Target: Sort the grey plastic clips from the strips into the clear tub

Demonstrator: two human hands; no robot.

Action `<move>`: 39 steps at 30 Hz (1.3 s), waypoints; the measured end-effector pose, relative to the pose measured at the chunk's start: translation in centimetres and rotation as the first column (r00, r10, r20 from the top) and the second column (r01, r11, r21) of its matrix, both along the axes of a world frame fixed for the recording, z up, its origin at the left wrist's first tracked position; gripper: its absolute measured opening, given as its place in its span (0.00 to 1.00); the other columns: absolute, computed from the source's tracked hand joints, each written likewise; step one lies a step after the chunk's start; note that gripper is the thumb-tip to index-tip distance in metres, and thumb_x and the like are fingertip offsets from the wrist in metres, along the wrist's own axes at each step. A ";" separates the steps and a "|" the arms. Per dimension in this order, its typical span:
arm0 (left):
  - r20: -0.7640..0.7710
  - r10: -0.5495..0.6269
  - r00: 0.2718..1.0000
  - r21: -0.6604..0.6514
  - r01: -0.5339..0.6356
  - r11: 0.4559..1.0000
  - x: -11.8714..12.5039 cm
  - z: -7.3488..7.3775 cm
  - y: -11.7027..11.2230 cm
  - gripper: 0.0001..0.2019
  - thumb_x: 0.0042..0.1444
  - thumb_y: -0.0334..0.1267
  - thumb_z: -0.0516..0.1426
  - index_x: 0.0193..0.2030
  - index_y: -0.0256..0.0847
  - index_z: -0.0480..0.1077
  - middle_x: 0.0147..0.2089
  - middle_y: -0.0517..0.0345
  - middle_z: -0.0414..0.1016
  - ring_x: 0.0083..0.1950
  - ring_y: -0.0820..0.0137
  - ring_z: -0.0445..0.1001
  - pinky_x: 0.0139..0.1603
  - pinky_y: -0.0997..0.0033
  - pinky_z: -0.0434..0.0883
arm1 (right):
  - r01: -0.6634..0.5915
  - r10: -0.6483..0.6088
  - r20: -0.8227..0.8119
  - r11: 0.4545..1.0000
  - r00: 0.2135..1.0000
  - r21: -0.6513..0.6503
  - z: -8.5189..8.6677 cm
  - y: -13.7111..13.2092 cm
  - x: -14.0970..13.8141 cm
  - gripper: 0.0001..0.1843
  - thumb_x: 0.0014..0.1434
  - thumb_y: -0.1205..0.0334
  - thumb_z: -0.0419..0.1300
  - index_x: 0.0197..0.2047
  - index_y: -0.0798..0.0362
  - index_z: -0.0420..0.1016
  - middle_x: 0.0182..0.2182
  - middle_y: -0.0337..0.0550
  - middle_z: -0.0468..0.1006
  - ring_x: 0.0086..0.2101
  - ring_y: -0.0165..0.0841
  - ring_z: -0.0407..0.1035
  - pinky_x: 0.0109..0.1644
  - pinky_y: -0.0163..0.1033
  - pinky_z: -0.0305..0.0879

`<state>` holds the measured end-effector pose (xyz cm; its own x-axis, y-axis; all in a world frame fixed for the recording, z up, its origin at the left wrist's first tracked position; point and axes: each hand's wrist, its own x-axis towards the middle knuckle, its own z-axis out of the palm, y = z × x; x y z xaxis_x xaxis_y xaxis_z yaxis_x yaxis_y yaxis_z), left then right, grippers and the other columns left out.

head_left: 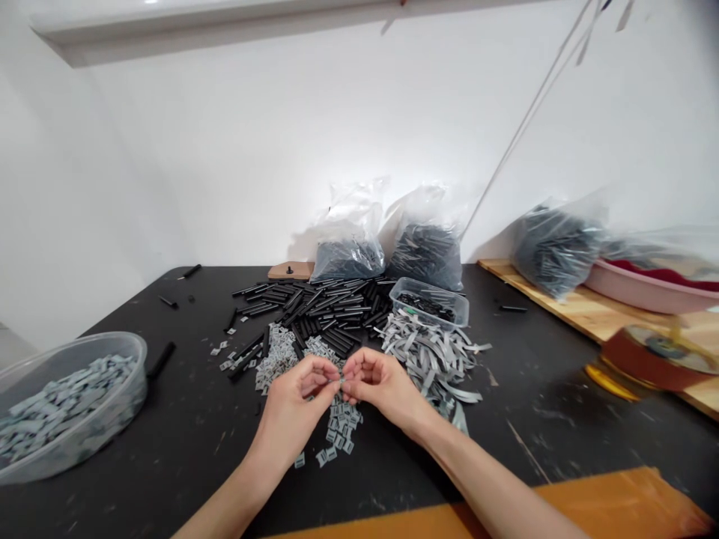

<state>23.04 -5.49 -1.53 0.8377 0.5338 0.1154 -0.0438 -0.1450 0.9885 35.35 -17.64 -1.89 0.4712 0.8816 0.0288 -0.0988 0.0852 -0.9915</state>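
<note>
My left hand [295, 397] and my right hand [382, 385] meet above the black table [168, 449], their fingertips pinching a small grey plastic piece [339, 382]. Its exact shape is mostly hidden by my fingers. Directly below my hands lies a scattered strip of small grey clips [340, 427]. Beyond them spreads a pile of black plastic rods [314, 314]. A heap of flat grey strips [432, 359] lies just past my right hand.
A clear plastic tub of grey pieces [73, 404] stands at the left. A small clear box of black parts [430, 303] sits at the pile's edge. Plastic bags of dark parts [348, 254] stand behind, with a wooden board [589, 314] and pink basin [645, 288] at right.
</note>
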 end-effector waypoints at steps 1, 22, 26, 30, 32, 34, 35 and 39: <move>0.001 -0.008 1.000 -0.001 0.008 1.000 0.0 0.0 0.1 0.04 0.51 0.35 0.61 0.35 0.43 0.71 0.36 0.59 0.78 0.38 0.68 0.77 0.41 0.73 0.73 | -0.003 0.003 -0.009 1.000 1.000 -0.001 0.1 0.0 0.0 0.17 0.47 0.58 0.70 0.36 0.56 0.69 0.24 0.37 0.74 0.26 0.27 0.70 0.33 0.33 0.66; -0.048 -0.105 0.993 -0.063 0.102 0.993 -0.3 0.1 0.3 0.07 0.54 0.38 0.62 0.39 0.41 0.75 0.36 0.58 0.81 0.38 0.68 0.79 0.42 0.74 0.73 | -0.012 0.013 -0.017 0.999 1.000 0.043 0.4 -0.3 0.0 0.15 0.50 0.63 0.68 0.38 0.56 0.69 0.26 0.36 0.72 0.26 0.26 0.69 0.32 0.32 0.64; -0.035 -0.133 0.990 -0.042 0.131 0.990 -0.3 0.2 0.3 0.09 0.53 0.38 0.62 0.42 0.42 0.76 0.39 0.58 0.81 0.41 0.67 0.79 0.45 0.73 0.74 | -0.020 0.023 -0.054 0.999 0.998 0.046 0.9 -0.5 0.0 0.16 0.50 0.63 0.69 0.38 0.56 0.68 0.25 0.36 0.72 0.25 0.26 0.68 0.32 0.32 0.64; -0.025 -0.116 0.993 0.061 0.118 0.991 -0.2 0.1 0.4 0.08 0.54 0.39 0.62 0.41 0.43 0.77 0.38 0.58 0.80 0.40 0.67 0.78 0.43 0.72 0.73 | -0.043 0.049 -0.101 0.998 0.994 0.054 1.3 -0.7 -0.1 0.16 0.49 0.63 0.70 0.38 0.57 0.69 0.24 0.36 0.72 0.25 0.25 0.68 0.31 0.31 0.63; -0.027 -0.100 0.995 0.104 0.102 0.989 -0.3 0.0 0.4 0.07 0.54 0.39 0.62 0.40 0.43 0.76 0.37 0.58 0.79 0.38 0.67 0.77 0.41 0.72 0.72 | -0.059 0.066 -0.119 0.996 0.991 0.063 1.5 -0.8 -0.1 0.16 0.49 0.64 0.70 0.38 0.57 0.69 0.25 0.36 0.73 0.25 0.24 0.67 0.31 0.31 0.63; -0.019 -0.098 0.995 0.145 0.100 0.984 -0.3 -0.1 0.4 0.07 0.54 0.39 0.62 0.39 0.43 0.76 0.37 0.58 0.78 0.37 0.68 0.76 0.39 0.72 0.71 | -0.073 0.082 -0.134 0.995 0.988 0.075 1.6 -0.8 -0.1 0.16 0.49 0.65 0.69 0.38 0.57 0.69 0.26 0.37 0.73 0.25 0.24 0.67 0.31 0.30 0.62; -0.011 -0.100 0.995 0.166 0.101 0.981 -0.3 -0.1 0.4 0.06 0.55 0.39 0.62 0.38 0.43 0.76 0.37 0.58 0.77 0.37 0.68 0.75 0.39 0.72 0.70 | -0.080 0.091 -0.138 0.994 0.986 0.080 1.6 -0.8 -0.1 0.16 0.50 0.65 0.69 0.39 0.57 0.69 0.26 0.37 0.73 0.25 0.24 0.67 0.31 0.30 0.62; 0.040 -0.098 0.994 0.236 0.086 0.968 -0.4 0.0 0.4 0.04 0.56 0.37 0.61 0.36 0.44 0.76 0.37 0.59 0.75 0.35 0.71 0.71 0.37 0.74 0.68 | -0.106 0.120 -0.148 0.990 0.982 0.096 1.7 -0.8 -0.2 0.15 0.51 0.65 0.69 0.39 0.57 0.68 0.26 0.37 0.74 0.25 0.24 0.67 0.32 0.30 0.63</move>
<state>22.62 -5.09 -1.51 0.8719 0.4076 0.2712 -0.1171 -0.3642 0.9239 35.11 -18.48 -0.23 0.3736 0.9266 0.0429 -0.2627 0.1501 -0.9531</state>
